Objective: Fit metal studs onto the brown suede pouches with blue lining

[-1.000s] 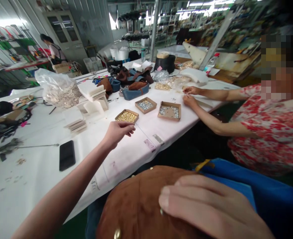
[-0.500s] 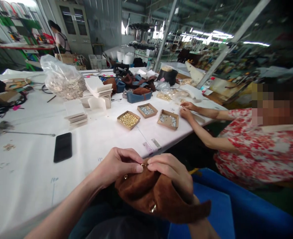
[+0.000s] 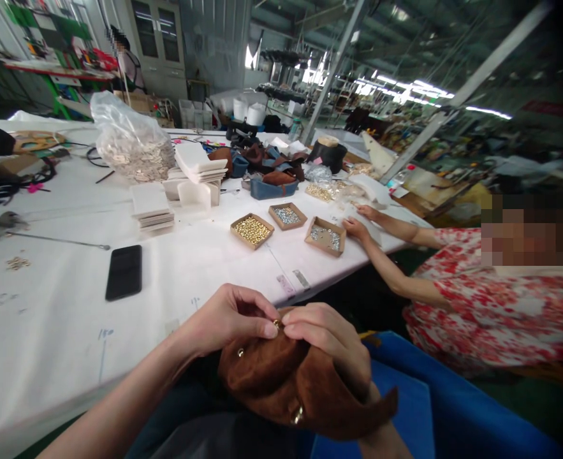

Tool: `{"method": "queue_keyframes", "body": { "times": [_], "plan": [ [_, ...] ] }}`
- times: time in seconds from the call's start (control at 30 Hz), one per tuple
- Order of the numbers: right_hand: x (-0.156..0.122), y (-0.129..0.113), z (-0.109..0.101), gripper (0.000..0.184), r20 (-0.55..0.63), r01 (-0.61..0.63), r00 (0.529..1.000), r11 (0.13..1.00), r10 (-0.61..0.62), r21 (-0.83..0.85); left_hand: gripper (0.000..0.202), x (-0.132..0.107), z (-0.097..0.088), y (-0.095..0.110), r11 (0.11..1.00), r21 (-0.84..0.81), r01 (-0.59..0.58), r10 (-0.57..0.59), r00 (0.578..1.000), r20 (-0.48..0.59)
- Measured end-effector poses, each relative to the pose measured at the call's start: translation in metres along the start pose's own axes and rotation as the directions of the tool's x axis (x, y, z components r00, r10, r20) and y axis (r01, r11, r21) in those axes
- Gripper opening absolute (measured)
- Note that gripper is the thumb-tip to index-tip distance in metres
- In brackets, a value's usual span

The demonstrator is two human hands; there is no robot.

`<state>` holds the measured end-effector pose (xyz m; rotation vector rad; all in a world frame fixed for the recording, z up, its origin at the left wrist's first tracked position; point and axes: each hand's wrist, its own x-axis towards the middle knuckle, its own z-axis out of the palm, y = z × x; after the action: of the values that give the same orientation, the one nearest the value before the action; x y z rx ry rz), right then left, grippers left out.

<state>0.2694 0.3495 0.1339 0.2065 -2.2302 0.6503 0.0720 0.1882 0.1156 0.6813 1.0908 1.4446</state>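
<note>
A brown suede piece, like a small bag (image 3: 262, 370), is held over my lap just off the table edge. With thumb and forefinger, my left hand (image 3: 231, 322) pinches a small gold metal fitting (image 3: 277, 324) at the upper edge of the suede. My right hand (image 3: 331, 338) grips that same edge from the other side, its fingertips touching the fitting and its palm partly behind the suede. Another gold stud (image 3: 241, 352) sits to the left on the suede, and a larger gold piece (image 3: 297, 415) shows lower down. A strap end (image 3: 381, 408) sticks out to the right.
Cardboard trays of gold studs (image 3: 251, 231) and silver parts (image 3: 287, 216) stand ahead on the white table (image 3: 166, 268). A phone (image 3: 124, 273) lies left, near stacked white cards (image 3: 152, 207). A co-worker's hands (image 3: 358, 223) are at the table's right side. A blue bin (image 3: 453, 389) is at lower right.
My view has shifted slightly, so the table and trays appear moved a little. Both hands stay at the same fitting, which now shows a bit more between the fingertips.
</note>
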Motion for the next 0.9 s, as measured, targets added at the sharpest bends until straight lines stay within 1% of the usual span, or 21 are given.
{"method": "queue_keyframes", "body": {
  "times": [0.1,0.17,0.33,0.4,0.5,0.57,0.67,0.73,0.83,0.9],
  "plan": [
    [0.001,0.002,0.002,0.030,0.035,0.052,0.998,0.997,-0.055,0.063,0.030,-0.003,-0.003,0.002,0.999,0.052,-0.018,0.016,0.999,0.032],
    [0.000,0.002,0.003,0.030,0.036,0.058,0.998,0.994,-0.061,0.088,0.028,-0.005,-0.006,0.003,0.996,0.084,-0.028,0.023,0.998,0.057],
    [-0.009,-0.003,0.007,0.024,0.036,-0.057,0.998,0.991,0.053,0.119,0.030,-0.008,-0.013,0.003,0.993,0.112,-0.039,0.024,0.991,0.130],
    [-0.013,-0.005,0.008,0.025,0.033,-0.056,0.998,0.991,0.052,0.121,0.028,-0.011,-0.015,0.004,0.989,0.125,-0.079,0.059,0.986,0.157],
    [-0.013,-0.006,0.010,0.028,0.020,-0.086,0.996,0.991,0.084,0.102,0.021,-0.014,-0.016,0.004,0.978,0.149,-0.144,0.117,0.977,0.180],
    [-0.012,-0.004,0.011,0.027,0.015,-0.058,0.998,0.994,0.057,0.090,0.020,-0.014,-0.015,0.003,0.982,0.132,-0.135,0.114,0.980,0.161],
    [-0.012,0.000,0.013,0.026,0.024,0.016,1.000,0.997,-0.018,0.074,0.024,-0.011,-0.012,-0.002,0.995,0.077,-0.067,0.060,0.994,0.090],
    [-0.015,0.004,0.015,0.030,0.037,0.005,0.999,0.998,-0.008,0.069,0.030,-0.009,-0.010,-0.005,0.999,0.046,-0.027,0.025,0.999,0.046],
    [-0.024,0.009,0.018,0.032,0.027,-0.013,1.000,0.999,0.012,0.049,0.036,-0.009,-0.005,-0.004,0.999,0.043,-0.005,0.003,0.999,0.046],
    [-0.029,0.009,0.019,0.030,0.003,0.019,1.000,1.000,-0.019,0.011,0.036,-0.011,-0.001,-0.003,0.996,0.083,-0.013,0.007,0.997,0.073]
  ]
}}
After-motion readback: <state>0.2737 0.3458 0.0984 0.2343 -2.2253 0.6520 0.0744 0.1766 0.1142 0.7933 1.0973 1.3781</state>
